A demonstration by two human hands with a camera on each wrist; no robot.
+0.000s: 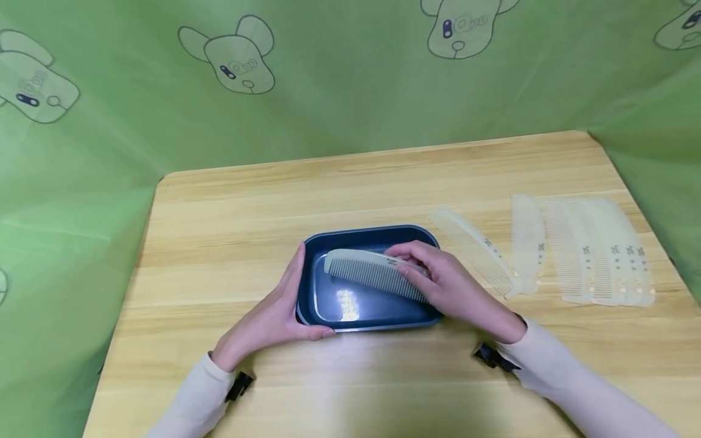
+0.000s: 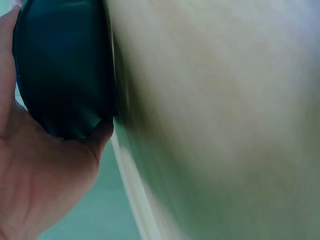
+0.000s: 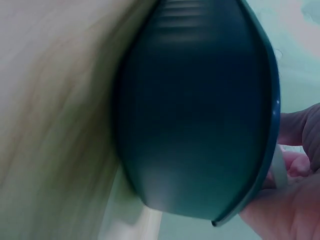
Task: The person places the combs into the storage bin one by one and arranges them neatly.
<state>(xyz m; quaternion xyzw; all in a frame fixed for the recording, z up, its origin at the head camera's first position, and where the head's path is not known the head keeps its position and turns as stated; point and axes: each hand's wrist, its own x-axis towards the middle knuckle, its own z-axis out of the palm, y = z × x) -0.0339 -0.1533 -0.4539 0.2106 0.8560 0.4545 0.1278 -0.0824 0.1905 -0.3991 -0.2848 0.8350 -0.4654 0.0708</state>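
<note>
A dark blue rectangular box (image 1: 328,304) stands without a lid on the table. My left hand (image 1: 279,310) grips its left end, the thumb along the near side and the fingers at the far left corner; the left wrist view shows the palm against the box (image 2: 65,65). Over the box my right hand (image 1: 438,274) pinches a pale comb (image 1: 372,271) by its right end, teeth facing the near side. In the right wrist view the box's outer wall (image 3: 195,110) hides most of the comb, and part of the right hand (image 3: 295,195) shows beside the rim.
To the right, a slanted comb (image 1: 476,249) lies by an upright one (image 1: 527,243), then several overlapping combs (image 1: 597,255). The wooden table (image 1: 230,243) ends at a green printed curtain (image 1: 350,109) behind and at both sides.
</note>
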